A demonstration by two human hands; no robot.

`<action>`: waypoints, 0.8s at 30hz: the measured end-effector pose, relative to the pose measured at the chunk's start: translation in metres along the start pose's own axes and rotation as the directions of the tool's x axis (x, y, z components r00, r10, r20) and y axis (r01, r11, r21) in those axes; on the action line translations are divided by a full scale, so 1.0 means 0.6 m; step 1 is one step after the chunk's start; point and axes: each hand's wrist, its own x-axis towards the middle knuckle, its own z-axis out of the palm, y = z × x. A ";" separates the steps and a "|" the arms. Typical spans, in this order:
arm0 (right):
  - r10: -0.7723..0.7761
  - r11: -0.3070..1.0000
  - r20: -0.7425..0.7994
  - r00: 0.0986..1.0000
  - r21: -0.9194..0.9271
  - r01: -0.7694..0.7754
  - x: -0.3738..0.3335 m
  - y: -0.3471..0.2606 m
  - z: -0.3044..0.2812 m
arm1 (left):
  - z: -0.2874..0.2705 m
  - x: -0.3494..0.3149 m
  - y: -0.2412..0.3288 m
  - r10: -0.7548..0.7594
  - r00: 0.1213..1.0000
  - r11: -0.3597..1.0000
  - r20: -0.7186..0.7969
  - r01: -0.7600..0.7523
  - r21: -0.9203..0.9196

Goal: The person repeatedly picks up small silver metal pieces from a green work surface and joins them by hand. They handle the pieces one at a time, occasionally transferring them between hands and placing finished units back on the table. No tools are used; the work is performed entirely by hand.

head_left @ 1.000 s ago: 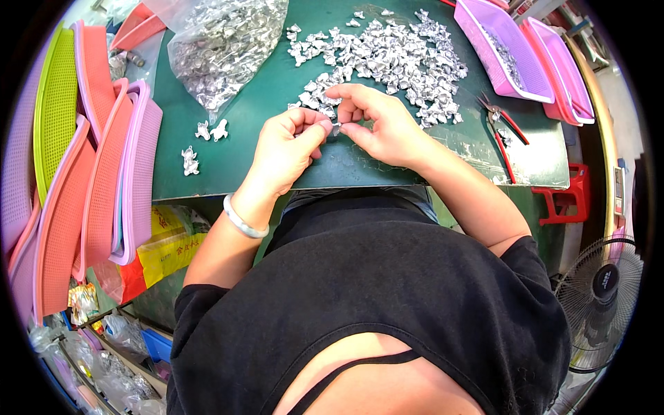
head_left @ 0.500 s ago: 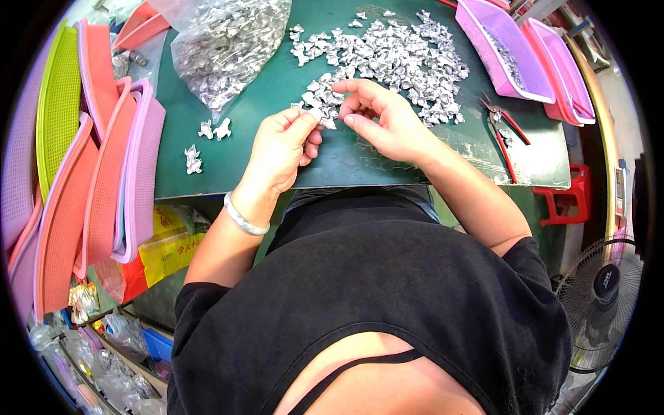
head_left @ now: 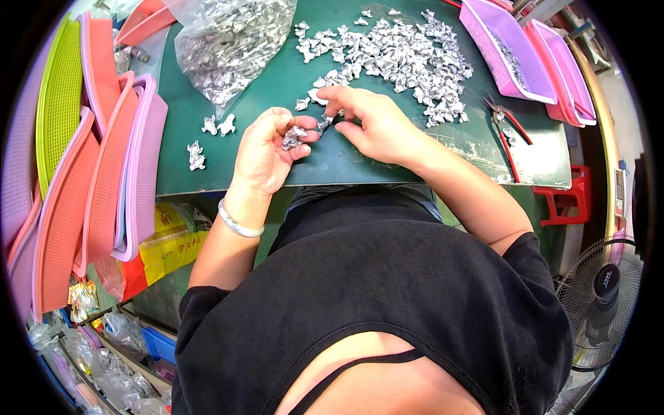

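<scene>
My left hand (head_left: 264,149), palm partly turned up, has its fingers curled around a small silver metal casting (head_left: 294,138); other pieces may be hidden beneath it. A pale bracelet circles that wrist. My right hand (head_left: 370,124) is bent over the table at the near edge of the pile, with thumb and fingers drawn together around another small casting (head_left: 324,124), partly covered by the fingers. Beyond my hands spreads a loose pile of castings (head_left: 408,59). Several separate castings (head_left: 196,156) lie to the left of my left hand.
A clear plastic bag (head_left: 232,59) full of castings rests on the green table (head_left: 207,176). Red-handled pliers (head_left: 508,135) lie at right, near purple baskets (head_left: 508,59). Stacked coloured baskets (head_left: 104,173) stand at left. A red stool (head_left: 564,197) and a fan (head_left: 602,297) are at right.
My left hand has moved slightly left and turned, showing the casting in its fingers. The right hand has shifted left and closed at a casting near the pile's edge.
</scene>
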 end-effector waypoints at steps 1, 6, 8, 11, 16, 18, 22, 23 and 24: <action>-0.041 0.999 0.001 0.999 -0.027 0.041 0.003 0.001 0.004 | -0.003 0.000 0.001 0.001 1.000 1.000 0.006 -0.001 -0.008; -0.116 0.971 0.017 0.993 -0.208 0.117 0.014 0.006 0.020 | -0.008 -0.003 0.006 -0.015 1.000 0.996 -0.017 0.016 0.087; -0.123 0.975 0.003 0.992 -0.184 0.121 0.013 0.007 0.019 | -0.005 -0.005 0.005 -0.018 0.999 0.992 -0.027 0.021 0.124; -0.038 0.999 0.003 0.999 -0.005 0.038 0.010 0.002 0.013 | -0.002 -0.007 0.006 -0.019 0.999 0.984 -0.031 0.024 0.178; 0.057 0.980 -0.013 0.998 0.193 -0.053 0.003 -0.015 0.001 | 0.008 -0.009 0.009 -0.079 0.996 0.952 -0.030 0.084 0.294; 0.029 0.982 -0.042 0.999 0.186 -0.021 0.002 -0.019 -0.002 | 0.015 -0.011 0.010 -0.124 0.992 0.934 -0.036 0.129 0.334; -0.061 0.987 -0.089 0.994 0.141 0.073 0.000 -0.022 -0.005 | 0.018 -0.009 0.003 -0.141 0.990 0.949 0.004 0.134 0.286; -0.068 0.986 -0.093 0.993 0.146 0.081 -0.002 -0.021 -0.006 | 0.019 -0.008 0.003 -0.141 0.990 0.954 0.001 0.136 0.268; -0.048 0.986 -0.093 0.994 0.154 0.062 -0.003 -0.020 -0.007 | 0.020 -0.008 0.002 -0.142 0.990 0.959 -0.003 0.138 0.249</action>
